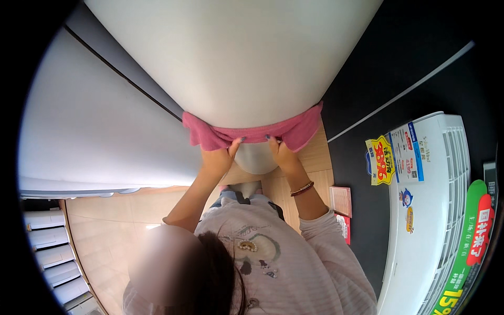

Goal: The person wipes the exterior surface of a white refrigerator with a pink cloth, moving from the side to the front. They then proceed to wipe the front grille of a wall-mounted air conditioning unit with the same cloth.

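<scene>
Left hand [220,157] and right hand [285,155] hold pink cloth [257,134], 2 thumbs [273,145] inward.

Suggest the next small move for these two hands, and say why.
Probably slide the pink cloth a little along the curved white panel, moving both hands together: the left hand and right hand each grip its near edge, and it spans the panel's width.

hands [222,158]: partly hidden by pink cloth [210,135] | white column [236,58]: top cut off
</scene>
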A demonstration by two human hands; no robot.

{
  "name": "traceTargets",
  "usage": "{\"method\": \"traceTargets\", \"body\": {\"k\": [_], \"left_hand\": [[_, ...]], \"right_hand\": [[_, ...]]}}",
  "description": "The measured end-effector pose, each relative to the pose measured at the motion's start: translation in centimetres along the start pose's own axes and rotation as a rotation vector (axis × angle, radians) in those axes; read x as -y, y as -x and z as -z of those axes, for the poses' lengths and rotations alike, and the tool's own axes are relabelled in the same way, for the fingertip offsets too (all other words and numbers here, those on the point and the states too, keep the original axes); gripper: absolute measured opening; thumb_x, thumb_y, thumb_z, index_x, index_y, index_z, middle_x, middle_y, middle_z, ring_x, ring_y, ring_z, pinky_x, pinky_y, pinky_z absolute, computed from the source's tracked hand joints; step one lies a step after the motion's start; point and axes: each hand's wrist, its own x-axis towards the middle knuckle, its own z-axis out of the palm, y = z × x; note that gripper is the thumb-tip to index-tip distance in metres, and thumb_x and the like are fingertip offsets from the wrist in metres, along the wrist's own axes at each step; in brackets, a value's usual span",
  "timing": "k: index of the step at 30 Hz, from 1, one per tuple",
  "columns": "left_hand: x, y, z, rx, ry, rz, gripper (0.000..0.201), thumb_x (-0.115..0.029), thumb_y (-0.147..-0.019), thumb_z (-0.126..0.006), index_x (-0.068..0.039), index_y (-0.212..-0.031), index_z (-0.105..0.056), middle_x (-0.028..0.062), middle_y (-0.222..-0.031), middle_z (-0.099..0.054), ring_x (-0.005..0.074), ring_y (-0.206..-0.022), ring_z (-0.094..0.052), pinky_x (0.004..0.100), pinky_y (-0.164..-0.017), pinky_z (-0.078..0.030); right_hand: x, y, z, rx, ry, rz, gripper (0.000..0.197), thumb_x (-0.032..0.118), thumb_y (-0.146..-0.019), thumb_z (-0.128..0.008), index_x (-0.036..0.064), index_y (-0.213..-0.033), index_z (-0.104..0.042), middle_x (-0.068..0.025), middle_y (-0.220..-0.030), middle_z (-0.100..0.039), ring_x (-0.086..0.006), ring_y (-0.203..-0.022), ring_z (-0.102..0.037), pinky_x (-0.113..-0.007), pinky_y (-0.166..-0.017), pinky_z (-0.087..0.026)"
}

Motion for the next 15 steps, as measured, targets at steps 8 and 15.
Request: {"method": "traceTargets", "body": {"k": [8,15], "left_hand": [[4.2,5.8,-3.3,0.049,-0.177,0.034,0.074,-0.023,-0.07,-0.069,0.011,-0.121,-0.027,0.025,-0.1,-0.051,0.0407,-0.085,-0.051,0.0406,-0.071,-0.042],[4.8,7.3,-4.2,0.088,-0.193,0.051,0.073,-0.021,-0.067,-0.071,0.006,-0.122,-0.031,0.0241,-0.115,-0.043,0.0405,-0.103,-0.043,0.043,-0.084,-0.035]], "right_hand": [[-1.3,3.4,-0.5,-0.093,0.061,0.037,0.083,0.011,-0.069,-0.067,-0.0051,-0.131,-0.014,-0.0228,-0.131,-0.025,-0.0303,-0.123,-0.026,-0.039,-0.095,-0.031],[-3.4,6.2,-1.6,-0.075,0.145,-0.042,0.053,0.022,-0.067,-0.069,-0.0027,-0.109,-0.048,-0.0217,-0.111,-0.048,-0.0382,-0.103,-0.044,-0.045,-0.091,-0.031]]}}
